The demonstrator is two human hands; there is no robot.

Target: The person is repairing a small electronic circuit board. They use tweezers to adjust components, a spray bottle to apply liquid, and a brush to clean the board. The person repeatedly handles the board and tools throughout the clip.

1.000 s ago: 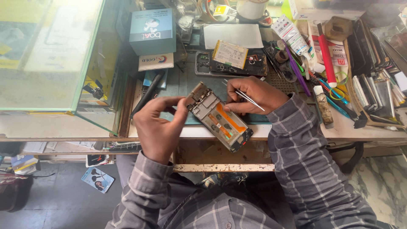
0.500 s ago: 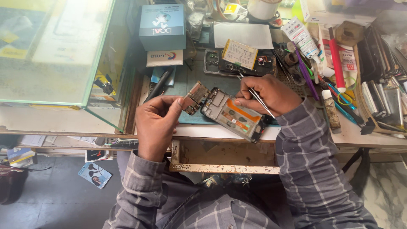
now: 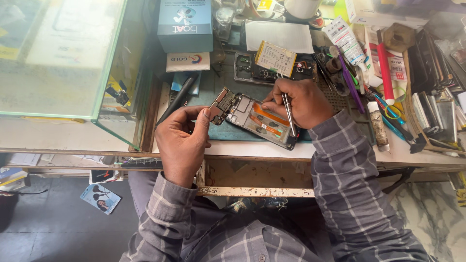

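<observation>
The left hand [image 3: 182,140] pinches the upper end of the opened smartphone [image 3: 252,116] between thumb and fingers, gripping it at the circuit-board end. The phone lies tilted over the teal work mat [image 3: 218,130], near the counter's [image 3: 340,151] front edge, its lower end just beside the right hand [image 3: 303,102]. The right hand's fingers are closed on metal tweezers [image 3: 289,112], tips pointing down into the phone's open frame beside the orange flex strips.

Risks, as judged from this position:
- The tweezer tips are metal; a slip across the exposed board may scratch or short a component.
- Only one end of the phone is pinched; pressure from the tweezers may twist it out of the grip and off the front edge.
- Prying too hard may tear a flex strip.

Farther back lie a second opened phone with a yellow-labelled battery [image 3: 275,58], a white sheet [image 3: 279,36] and a blue carton [image 3: 185,22]. Loose tools crowd the right edge.
</observation>
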